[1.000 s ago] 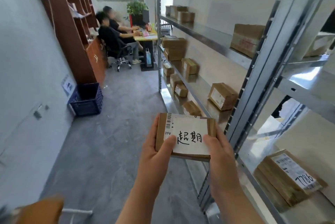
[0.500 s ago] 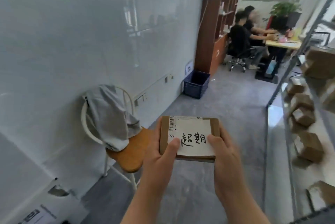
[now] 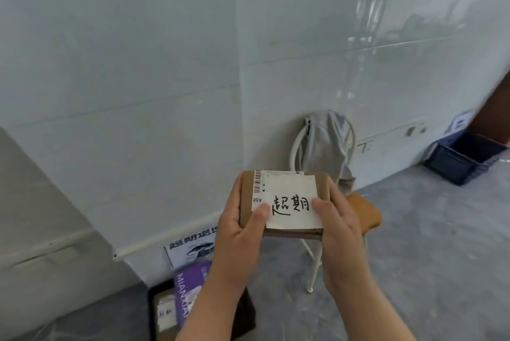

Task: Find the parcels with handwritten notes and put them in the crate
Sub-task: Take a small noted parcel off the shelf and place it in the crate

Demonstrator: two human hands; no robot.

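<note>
We hold the parcel [image 3: 284,197] in front of us, both hands pinching its side edges, thumbs pressed on top: the left hand [image 3: 240,230] at the corner of the note [image 3: 292,202], the right hand [image 3: 339,227] on the note. It looks like a light, stiff carton, but the note may lift, so edges suit best. A dark crate [image 3: 151,310], likely ours, lies below our left arm. A blue crate [image 3: 452,166] sits well apart on the right, a chair [image 3: 364,211] between.

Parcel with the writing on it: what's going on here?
A person holds a brown parcel in both hands, left hand and right hand gripping its sides, thumbs on the white handwritten note on top. It is not in a crate yet. A dark crate down below holds other packages; a blue crate stands farther right.
</note>
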